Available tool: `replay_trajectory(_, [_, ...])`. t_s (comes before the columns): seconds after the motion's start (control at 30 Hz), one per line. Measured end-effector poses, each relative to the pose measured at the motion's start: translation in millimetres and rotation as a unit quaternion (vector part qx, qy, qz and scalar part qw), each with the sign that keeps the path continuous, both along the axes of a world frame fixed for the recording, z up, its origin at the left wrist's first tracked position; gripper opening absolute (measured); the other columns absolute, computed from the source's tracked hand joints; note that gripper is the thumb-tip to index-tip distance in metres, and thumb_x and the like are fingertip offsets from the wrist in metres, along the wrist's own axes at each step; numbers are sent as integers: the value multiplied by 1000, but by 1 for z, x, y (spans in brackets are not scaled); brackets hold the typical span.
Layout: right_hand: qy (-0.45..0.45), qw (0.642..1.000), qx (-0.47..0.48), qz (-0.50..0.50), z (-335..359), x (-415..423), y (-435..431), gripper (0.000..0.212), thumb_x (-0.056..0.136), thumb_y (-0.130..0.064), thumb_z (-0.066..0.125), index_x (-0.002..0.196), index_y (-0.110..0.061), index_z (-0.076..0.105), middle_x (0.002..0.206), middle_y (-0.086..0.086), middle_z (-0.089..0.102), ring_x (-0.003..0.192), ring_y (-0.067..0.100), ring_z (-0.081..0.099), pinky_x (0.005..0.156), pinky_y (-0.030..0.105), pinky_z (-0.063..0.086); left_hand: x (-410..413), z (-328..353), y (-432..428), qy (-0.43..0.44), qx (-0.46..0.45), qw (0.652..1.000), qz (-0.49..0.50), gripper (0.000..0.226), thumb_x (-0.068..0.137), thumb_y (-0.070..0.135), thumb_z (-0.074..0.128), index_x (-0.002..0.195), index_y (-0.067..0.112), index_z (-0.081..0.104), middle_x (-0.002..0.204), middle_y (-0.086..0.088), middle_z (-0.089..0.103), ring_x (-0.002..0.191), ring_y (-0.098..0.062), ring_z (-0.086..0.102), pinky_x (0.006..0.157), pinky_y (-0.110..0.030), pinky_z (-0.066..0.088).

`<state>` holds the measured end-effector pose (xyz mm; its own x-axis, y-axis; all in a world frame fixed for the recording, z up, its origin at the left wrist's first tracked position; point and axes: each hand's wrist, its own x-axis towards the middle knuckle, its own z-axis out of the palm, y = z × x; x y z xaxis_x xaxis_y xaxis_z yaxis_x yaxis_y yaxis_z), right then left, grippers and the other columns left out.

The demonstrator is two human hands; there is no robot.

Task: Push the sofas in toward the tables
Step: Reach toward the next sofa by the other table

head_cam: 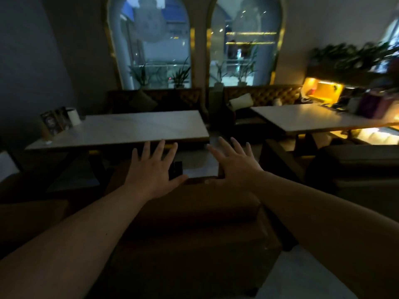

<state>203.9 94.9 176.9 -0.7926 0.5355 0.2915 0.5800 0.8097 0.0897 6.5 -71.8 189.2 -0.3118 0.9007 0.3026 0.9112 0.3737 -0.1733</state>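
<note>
A dark brown sofa [190, 229] fills the dim foreground right below me, its back toward me. Beyond it stands a pale rectangular table [129, 128]. My left hand [154, 169] and my right hand [233, 162] are stretched out side by side over the sofa's far upper edge, fingers spread and holding nothing. I cannot tell whether the palms touch the sofa. A second pale table [306, 117] stands at the right, with another dark sofa [354, 165] in front of it.
Tufted brown benches [265, 96] with cushions line the wall under two arched windows. A white cup and menu cards [60, 121] stand on the left table's far corner. A lit counter with plants is at the right. A narrow aisle runs between the tables.
</note>
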Motion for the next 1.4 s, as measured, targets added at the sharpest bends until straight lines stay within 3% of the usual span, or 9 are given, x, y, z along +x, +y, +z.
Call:
replay_trajectory(0.2, [2, 996, 42, -84, 36, 90, -10, 109, 60, -96, 28, 141, -43, -24, 160, 4, -15, 141, 37, -16, 105, 65, -8, 87, 32, 30, 20, 15, 997, -76, 98, 62, 91, -4, 141, 38, -27, 158, -6, -17, 139, -40, -16, 108, -67, 1])
replay_trajectory(0.4, [-1, 989, 36, -141, 65, 199, 12, 111, 68, -89, 41, 147, -38, -18, 158, 7, -21, 140, 37, -20, 109, 66, -3, 182, 49, 95, 36, 44, 988, -146, 99, 62, 93, 2, 136, 39, -35, 157, -9, -20, 139, -41, -15, 107, -69, 2])
replay_trajectory(0.63, [-21, 980, 47, -190, 49, 354, 104, 110, 69, -87, 45, 147, -38, -16, 159, 9, -17, 141, 38, -15, 109, 69, 0, 331, 22, 227, 11, 81, 968, -237, 97, 64, 93, 3, 134, 39, -36, 158, -10, -13, 140, -40, -14, 107, -68, -1])
replay_trajectory(0.83, [-21, 970, 39, -240, 44, 487, 204, 113, 65, -87, 48, 144, -41, -19, 159, 7, -18, 140, 36, -18, 101, 60, -14, 446, 14, 344, -9, 63, 958, -279, 98, 62, 93, 1, 135, 39, -35, 158, -11, -13, 140, -41, -13, 106, -69, -1])
replay_trajectory(1.03, [-25, 965, 23, -260, 30, 544, 279, 115, 58, -95, 35, 146, -40, -15, 158, 6, -22, 139, 35, -22, 104, 64, -11, 509, 5, 434, 1, 38, 952, -304, 101, 61, 94, 0, 141, 37, -25, 159, -12, -10, 140, -41, -10, 107, -69, 2])
replay_trajectory(1.23, [-40, 958, 6, -283, 14, 577, 386, 115, 66, -85, 51, 143, -41, -22, 158, 8, -21, 139, 36, -22, 108, 68, -6, 544, -6, 550, 6, 38, 945, -326, 103, 61, 94, 6, 141, 37, -25, 159, -9, -11, 140, -41, -10, 107, -70, 4])
replay_trajectory(1.4, [-56, 952, 3, -300, 17, 591, 494, 116, 65, -86, 50, 141, -42, -26, 157, 9, -22, 139, 37, -22, 107, 68, -6, 559, -6, 659, 19, 27, 945, -325, 103, 64, 93, 8, 142, 33, -25, 158, -12, -14, 139, -43, -11, 107, -69, 4])
